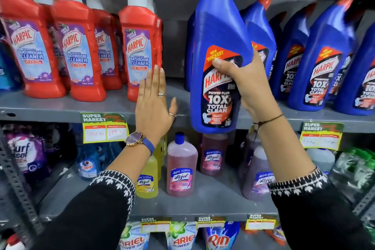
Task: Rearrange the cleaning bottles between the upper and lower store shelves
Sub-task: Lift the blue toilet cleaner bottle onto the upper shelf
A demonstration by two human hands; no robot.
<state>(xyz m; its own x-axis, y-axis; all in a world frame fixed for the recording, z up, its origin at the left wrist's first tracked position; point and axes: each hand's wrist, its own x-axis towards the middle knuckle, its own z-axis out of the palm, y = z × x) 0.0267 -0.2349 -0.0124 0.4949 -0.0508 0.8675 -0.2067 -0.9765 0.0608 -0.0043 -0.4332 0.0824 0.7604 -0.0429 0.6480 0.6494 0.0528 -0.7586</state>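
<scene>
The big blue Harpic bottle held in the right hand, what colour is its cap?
Orange-red, seen in the head view atop the big blue Harpic bottle.

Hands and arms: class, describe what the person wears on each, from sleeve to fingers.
Both arms have black sleeves with white patterned cuffs. The left hand has a ring with a stone on one finger and a plain band on the thumb; its wrist carries a round watch with a gold-coloured case and blue strap. The right hand shows no rings; a thin dark thread circles its wrist.
</scene>
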